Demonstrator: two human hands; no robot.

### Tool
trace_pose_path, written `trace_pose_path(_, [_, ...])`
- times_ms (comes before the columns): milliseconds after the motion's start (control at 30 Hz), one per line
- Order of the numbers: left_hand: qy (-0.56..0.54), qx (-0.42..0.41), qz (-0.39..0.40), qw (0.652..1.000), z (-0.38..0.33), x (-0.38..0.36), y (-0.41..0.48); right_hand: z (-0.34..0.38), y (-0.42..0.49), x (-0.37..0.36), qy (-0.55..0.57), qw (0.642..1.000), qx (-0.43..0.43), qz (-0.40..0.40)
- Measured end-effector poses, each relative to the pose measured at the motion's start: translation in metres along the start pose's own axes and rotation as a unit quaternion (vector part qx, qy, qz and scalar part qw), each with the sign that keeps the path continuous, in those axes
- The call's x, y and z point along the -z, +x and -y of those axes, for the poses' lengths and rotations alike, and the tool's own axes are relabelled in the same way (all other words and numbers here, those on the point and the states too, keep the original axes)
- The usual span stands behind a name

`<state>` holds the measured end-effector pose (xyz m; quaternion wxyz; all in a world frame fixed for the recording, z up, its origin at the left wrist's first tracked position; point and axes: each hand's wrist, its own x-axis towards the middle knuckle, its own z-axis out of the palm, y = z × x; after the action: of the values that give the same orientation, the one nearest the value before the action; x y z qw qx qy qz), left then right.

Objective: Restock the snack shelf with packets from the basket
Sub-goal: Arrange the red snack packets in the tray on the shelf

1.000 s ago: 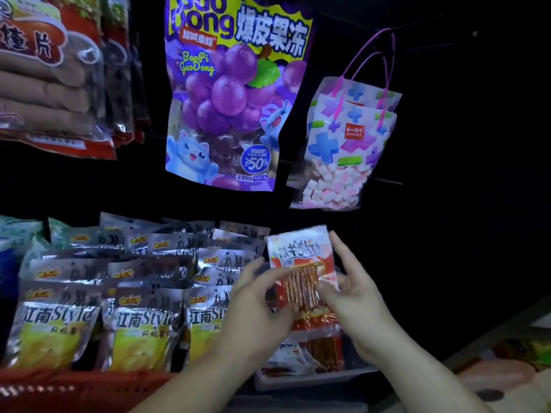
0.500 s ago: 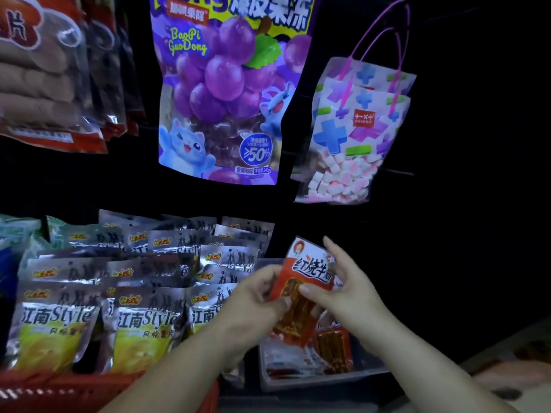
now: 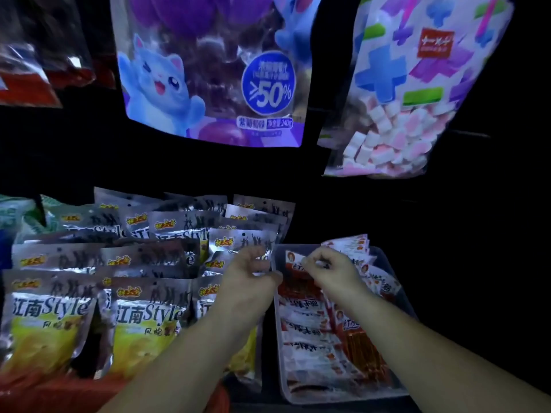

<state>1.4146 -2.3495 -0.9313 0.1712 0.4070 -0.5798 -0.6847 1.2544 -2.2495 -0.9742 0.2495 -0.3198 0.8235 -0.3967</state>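
Note:
A clear plastic tray on the lower shelf holds several red-and-white snack packets. One red packet stands upright at the tray's back left. My right hand pinches its top edge with curled fingers. At the tray's left wall, my left hand has its fingers curled, and its thumb and fingertips close on the packet's left edge. More red packets stand behind my right hand. A red basket shows at the bottom left, with its contents hidden.
Rows of silver-and-yellow packets fill the shelf left of the tray. Above hang a purple grape-jelly bag, a marshmallow bag and red bags at the top left. The shelf right of the tray is dark.
Both hands have lowered the red packet from in front of the shelf down into the clear tray. The camera has moved closer and tilted down.

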Motion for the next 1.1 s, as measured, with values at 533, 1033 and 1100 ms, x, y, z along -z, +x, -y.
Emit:
trace_pose_path(533, [0.064, -0.006, 0.011, 0.998, 0.025, -0.014, 0.008, -0.032, 0.015, 0.016, -0.152, 0.988, -0.011, 0.025])
trace_pose_path(1033, [0.38, -0.104, 0.18, 0.902, 0.095, -0.094, -0.007, -0.125, -0.046, 0.067, -0.127, 0.977, -0.172, -0.017])
trace_pose_path(1100, [0.358, -0.111, 0.156, 0.914, 0.098, -0.094, -0.006, -0.135, -0.04, 0.064, -0.107, 0.978, -0.176, -0.043])
